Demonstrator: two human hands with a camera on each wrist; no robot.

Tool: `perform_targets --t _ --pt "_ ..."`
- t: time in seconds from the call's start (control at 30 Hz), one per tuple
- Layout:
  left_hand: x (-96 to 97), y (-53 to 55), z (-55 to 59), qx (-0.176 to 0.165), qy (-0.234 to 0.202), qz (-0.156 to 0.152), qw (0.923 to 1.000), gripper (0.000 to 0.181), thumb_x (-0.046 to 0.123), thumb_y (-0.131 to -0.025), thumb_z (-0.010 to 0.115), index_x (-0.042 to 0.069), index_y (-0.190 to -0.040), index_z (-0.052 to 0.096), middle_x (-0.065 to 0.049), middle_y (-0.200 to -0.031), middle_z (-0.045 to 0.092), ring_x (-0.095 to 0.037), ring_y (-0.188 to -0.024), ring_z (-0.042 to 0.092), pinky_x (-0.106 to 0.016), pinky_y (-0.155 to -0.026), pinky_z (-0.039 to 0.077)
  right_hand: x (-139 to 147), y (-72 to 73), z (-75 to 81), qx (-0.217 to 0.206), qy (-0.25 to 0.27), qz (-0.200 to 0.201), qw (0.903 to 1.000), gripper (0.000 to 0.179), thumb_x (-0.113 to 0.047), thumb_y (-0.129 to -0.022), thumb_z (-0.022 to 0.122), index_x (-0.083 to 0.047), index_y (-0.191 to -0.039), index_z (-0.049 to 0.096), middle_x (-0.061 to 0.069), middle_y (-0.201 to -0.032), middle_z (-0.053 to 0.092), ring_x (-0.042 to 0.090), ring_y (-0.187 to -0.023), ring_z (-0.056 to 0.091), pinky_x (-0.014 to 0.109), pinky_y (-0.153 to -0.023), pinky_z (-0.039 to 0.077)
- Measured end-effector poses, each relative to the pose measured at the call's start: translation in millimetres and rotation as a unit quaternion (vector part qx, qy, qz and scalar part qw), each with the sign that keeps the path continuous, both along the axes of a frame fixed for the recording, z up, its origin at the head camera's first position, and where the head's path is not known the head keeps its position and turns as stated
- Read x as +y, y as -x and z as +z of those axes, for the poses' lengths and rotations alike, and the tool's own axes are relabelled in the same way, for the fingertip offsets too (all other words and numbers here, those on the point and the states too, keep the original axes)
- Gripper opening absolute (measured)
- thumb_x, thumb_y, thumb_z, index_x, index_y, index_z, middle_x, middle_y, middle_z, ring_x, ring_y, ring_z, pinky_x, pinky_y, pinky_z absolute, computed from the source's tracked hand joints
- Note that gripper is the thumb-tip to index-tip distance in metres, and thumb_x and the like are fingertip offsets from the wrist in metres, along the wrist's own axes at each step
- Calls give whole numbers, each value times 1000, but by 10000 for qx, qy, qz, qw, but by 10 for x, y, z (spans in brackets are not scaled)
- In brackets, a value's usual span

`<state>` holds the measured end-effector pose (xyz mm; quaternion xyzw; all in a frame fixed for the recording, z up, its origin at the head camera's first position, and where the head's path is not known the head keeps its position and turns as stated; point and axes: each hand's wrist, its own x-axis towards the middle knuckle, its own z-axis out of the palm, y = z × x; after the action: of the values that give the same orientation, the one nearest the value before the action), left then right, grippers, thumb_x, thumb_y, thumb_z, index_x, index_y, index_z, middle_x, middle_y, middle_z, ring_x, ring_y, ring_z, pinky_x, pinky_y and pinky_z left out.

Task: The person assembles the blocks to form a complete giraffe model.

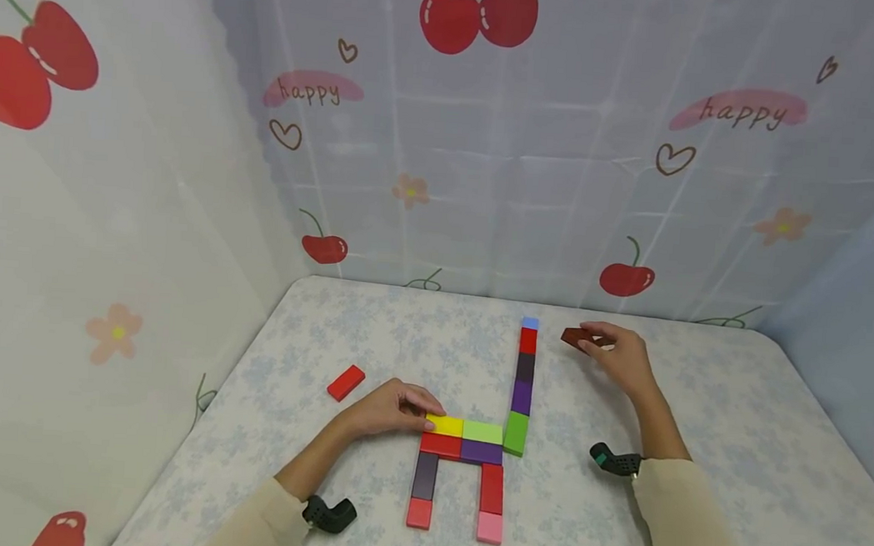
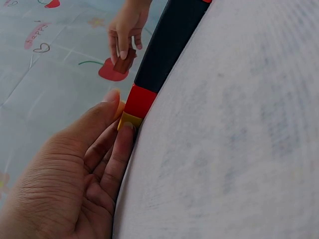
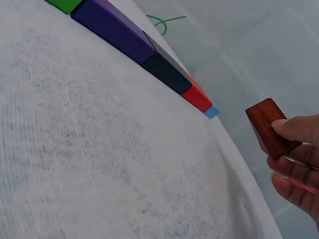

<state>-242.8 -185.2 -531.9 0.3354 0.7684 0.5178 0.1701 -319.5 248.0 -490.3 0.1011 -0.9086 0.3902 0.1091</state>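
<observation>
My right hand [image 1: 618, 357] pinches a dark brown wooden block [image 3: 269, 127] between thumb and fingers, above the table's far right part. At the left end of a flat block figure, my left hand [image 1: 391, 408] has thumb and finger on the yellow block [image 1: 446, 425]. Beside that lies a light green block [image 1: 483, 432], with a red block [image 1: 441, 446] and a purple block [image 1: 482, 452] along the near side. Two legs run toward me, one ending in a coral block [image 1: 419, 512], the other in a pink block [image 1: 490, 528]. A green block [image 1: 516, 434] starts a column leading away.
That column continues through purple [image 1: 522, 397], black [image 1: 525, 368] and red [image 1: 528, 340] blocks to a light blue block [image 1: 530, 323]. A loose red block [image 1: 346, 383] lies left of the figure. Cherry-print curtains [image 1: 487, 184] hang behind the table.
</observation>
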Motion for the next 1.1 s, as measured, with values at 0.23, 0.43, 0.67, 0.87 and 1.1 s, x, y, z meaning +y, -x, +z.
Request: perform_targets --t 0.23,0.43,0.67,0.87,1.1 --pt "-4 -1 0 -56 -71 28 10000 29 14 -90 79 18 -118 79 6 -113 74 -17 -109 66 -33 -89 55 -117 153 33 227 -70 209 9995 36 -9 -94 74 2 -127 68 23 -117 70 38 -96 67 33 -75 54" --pt "-11 -11 6 -31 -45 -9 10000 28 17 -90 79 17 -118 78 5 -114 74 -17 -109 66 -33 -88 56 -178 307 -24 181 -208 353 9990 34 -3 -94 72 6 -127 67 26 -122 67 40 -97 67 48 -83 56" --pt "-5 -19 12 26 43 -20 10000 29 18 -91 79 16 -120 78 3 -115 73 -16 -110 65 -32 -89 55 -239 442 -79 -63 -401 323 9987 36 1 -93 70 6 -129 66 27 -126 65 42 -101 65 53 -85 55" --pt "-4 -21 2 72 33 -23 10000 28 18 -91 78 15 -119 78 3 -115 73 -15 -109 65 -31 -88 55 -305 516 -99 -260 -643 288 9972 37 0 -93 69 4 -130 65 27 -129 63 42 -105 63 52 -88 55" --pt "-9 -2 -20 27 43 -1 10000 28 17 -90 79 19 -118 79 7 -114 74 -16 -107 66 -32 -86 55 -377 537 -92 -271 -885 217 9955 36 1 -94 68 4 -130 66 26 -127 64 41 -105 63 53 -92 53"
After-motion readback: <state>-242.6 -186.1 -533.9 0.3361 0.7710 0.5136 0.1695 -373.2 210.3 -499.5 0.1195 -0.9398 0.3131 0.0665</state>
